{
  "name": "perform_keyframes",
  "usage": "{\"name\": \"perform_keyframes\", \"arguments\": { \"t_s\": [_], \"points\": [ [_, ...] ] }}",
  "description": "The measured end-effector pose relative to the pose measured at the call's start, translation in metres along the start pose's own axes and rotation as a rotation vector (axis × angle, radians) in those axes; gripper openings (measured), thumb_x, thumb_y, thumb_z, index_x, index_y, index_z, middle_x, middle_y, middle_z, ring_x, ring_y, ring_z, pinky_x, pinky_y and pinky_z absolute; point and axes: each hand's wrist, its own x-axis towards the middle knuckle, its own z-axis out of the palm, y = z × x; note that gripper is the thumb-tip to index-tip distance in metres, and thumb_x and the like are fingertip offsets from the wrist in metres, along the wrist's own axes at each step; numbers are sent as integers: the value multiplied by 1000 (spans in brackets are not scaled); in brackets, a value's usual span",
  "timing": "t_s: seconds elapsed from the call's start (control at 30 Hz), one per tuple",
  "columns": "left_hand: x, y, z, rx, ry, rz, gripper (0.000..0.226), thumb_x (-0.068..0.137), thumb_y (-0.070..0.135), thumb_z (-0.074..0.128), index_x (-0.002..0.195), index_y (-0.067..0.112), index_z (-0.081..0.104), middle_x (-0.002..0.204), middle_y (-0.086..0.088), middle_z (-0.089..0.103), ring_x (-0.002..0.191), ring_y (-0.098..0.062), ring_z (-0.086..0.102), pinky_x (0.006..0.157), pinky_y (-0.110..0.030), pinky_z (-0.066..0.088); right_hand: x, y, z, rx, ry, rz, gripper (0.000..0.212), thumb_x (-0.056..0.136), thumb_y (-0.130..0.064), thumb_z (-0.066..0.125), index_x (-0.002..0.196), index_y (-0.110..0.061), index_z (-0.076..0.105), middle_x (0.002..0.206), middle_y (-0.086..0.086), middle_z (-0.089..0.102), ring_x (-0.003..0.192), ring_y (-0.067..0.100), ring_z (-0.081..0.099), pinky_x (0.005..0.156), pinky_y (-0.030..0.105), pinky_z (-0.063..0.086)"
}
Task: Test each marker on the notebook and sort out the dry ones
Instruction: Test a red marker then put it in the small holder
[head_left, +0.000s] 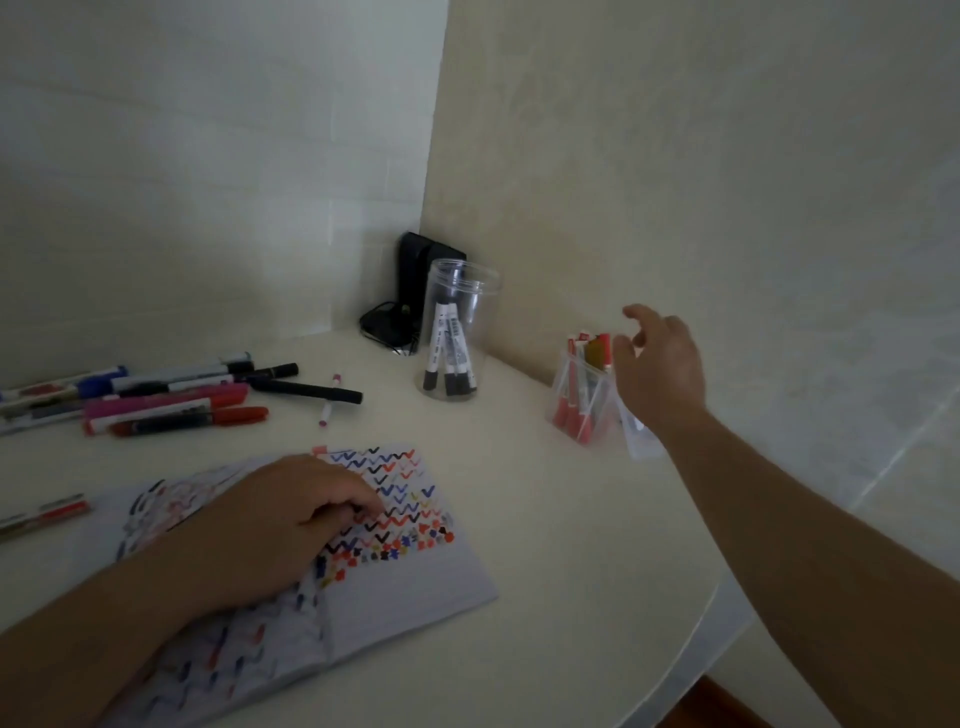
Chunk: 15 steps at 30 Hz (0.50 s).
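An open notebook covered in coloured zigzag and blot marks lies on the table in front of me. My left hand rests on its page with curled fingers and nothing visible in it. My right hand hovers open, fingers spread, just right of a clear container of red markers by the wall. A clear jar further left holds a few white markers with black caps. Several loose markers in red, pink, blue and black lie at the left.
A black device with a cable stands in the wall corner behind the jar. One more marker lies at the far left edge. The round table edge curves away at the right, with floor beyond.
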Motion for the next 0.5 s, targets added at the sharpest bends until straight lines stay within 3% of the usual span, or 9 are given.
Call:
{"name": "perform_keyframes", "arguments": {
  "t_s": [0.07, 0.17, 0.27, 0.33, 0.4, 0.5],
  "points": [
    [1, -2, -2, -10, 0, -20, 32, 103, 21, 57, 115, 49, 69, 112, 38, 58, 108, 21, 49, 96, -5, 36, -17, -30, 5, 89, 91, -121, 35, 94, -21, 60, 129, -26, 65, 110, 3, 60, 91, 17, 57, 84, 29, 44],
    [3, -10, -6, 1, 46, -33, 27, 101, 22, 62, 113, 43, 74, 110, 33, 59, 100, 20, 48, 98, -4, 33, -55, -91, 29, 225, -12, -367, 30, 89, -10, 66, 116, -22, 71, 97, -8, 58, 81, 2, 46, 78, 19, 38],
    [2, -19, -12, 78, 71, -81, 19, 99, 36, 61, 107, 47, 75, 102, 26, 58, 97, 4, 48, 94, -22, 42, -91, -153, 56, 322, -207, -518, 20, 92, -12, 68, 107, -22, 77, 91, -11, 60, 76, 1, 47, 73, 14, 37],
    [-2, -18, -16, 87, 34, -148, 20, 100, 37, 57, 107, 47, 73, 98, 20, 57, 89, 0, 48, 87, -25, 42, -108, -198, 69, 420, -391, -601, 17, 94, -17, 69, 107, -24, 79, 90, -15, 64, 78, -3, 53, 73, 9, 38],
    [-4, -15, -15, 59, -13, -172, 22, 104, 35, 50, 112, 45, 68, 114, 8, 67, 89, 0, 53, 85, -21, 40, -118, -244, 80, 465, -626, -667, 16, 96, -28, 70, 108, -31, 79, 90, -25, 62, 81, -12, 55, 75, 6, 39],
    [-10, -2, -20, 106, -17, -216, 37, 109, 40, 36, 139, 33, 57, 140, -2, 61, 113, -15, 59, 97, -24, 41, -125, -308, 93, 389, -957, -798, 22, 97, -40, 70, 116, -33, 77, 97, -30, 64, 84, -15, 57, 73, 1, 39]
  ]
}}
